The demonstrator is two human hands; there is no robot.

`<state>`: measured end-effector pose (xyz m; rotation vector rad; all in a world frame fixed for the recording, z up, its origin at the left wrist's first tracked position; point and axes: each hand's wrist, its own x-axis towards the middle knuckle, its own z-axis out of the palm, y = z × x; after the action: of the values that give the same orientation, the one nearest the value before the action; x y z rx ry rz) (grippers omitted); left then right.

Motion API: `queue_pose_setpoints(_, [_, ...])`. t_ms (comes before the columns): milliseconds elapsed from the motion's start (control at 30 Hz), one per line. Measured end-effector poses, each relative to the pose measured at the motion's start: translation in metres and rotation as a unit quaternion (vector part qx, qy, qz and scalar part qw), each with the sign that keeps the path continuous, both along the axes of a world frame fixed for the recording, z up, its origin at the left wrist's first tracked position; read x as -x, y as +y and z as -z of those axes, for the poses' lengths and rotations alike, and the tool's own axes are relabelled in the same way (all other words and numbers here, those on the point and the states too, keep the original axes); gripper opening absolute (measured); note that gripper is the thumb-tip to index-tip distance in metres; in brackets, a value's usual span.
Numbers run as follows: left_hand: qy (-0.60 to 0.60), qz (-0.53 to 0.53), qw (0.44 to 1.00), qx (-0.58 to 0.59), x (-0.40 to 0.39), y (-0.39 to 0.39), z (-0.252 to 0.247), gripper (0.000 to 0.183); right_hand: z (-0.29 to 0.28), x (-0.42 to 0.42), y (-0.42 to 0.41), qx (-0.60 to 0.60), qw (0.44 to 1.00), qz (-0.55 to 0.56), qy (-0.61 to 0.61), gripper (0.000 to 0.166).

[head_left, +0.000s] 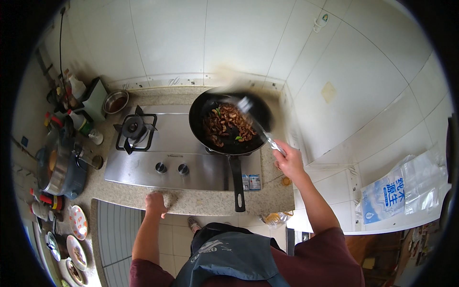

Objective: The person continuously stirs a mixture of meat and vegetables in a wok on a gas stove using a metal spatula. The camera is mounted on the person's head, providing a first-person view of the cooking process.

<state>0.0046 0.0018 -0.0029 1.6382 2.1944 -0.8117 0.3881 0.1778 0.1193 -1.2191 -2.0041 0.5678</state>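
My right hand (288,159) is wrapped around the shiny handle of a cooking spatula (274,142), whose blurred head is over the pan. Under it, the black frying pan (199,123) sits on the right burner, its long handle (236,186) pointing towards me. Browned pieces of stir-fried food (229,120), with a few green bits, fill the middle of the pan. My left hand (155,203) rests with curled fingers on the front edge of the speckled stone countertop (200,202) and holds no object.
Left of the pan, the steel gas stove (140,172) has a bare burner (134,128) and two knobs. A metal bowl (116,102) with dark liquid stands behind. Bottles, a lidded pot (62,165) and several plates (78,222) line the left. A plastic bag (394,193) hangs at right.
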Motion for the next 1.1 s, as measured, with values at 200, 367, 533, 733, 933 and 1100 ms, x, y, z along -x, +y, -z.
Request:
queue_pose_setpoints(200, [-0.001,0.005,1.0,-0.002,-0.001,0.002,-0.003,0.05,0.0,0.024,-0.004,-0.155,0.936,-0.01,-0.315,0.026])
queue_pose_setpoints(367, [0.014,0.028,0.999,-0.013,0.003,-0.003,0.009,0.053,-0.028,0.005,-0.046,-0.135,0.952,-0.03,-0.274,0.025])
queue_pose_setpoints(533, [-0.006,0.008,1.0,0.012,0.003,0.002,0.008,0.056,-0.107,-0.027,-0.083,-0.049,0.97,0.004,-0.237,0.025])
queue_pose_setpoints(733, [0.005,0.019,1.0,0.002,0.002,-0.002,0.002,0.053,-0.134,-0.037,-0.097,-0.015,0.95,0.001,-0.312,0.025])
queue_pose_setpoints(933, [0.006,0.013,1.0,-0.002,0.002,0.001,0.004,0.052,-0.075,-0.014,-0.069,-0.072,0.977,0.013,-0.201,0.021])
queue_pose_setpoints(1100, [0.004,-0.008,1.0,-0.007,-0.001,-0.001,0.0,0.049,-0.03,0.013,-0.033,-0.144,0.978,0.025,-0.152,0.02])
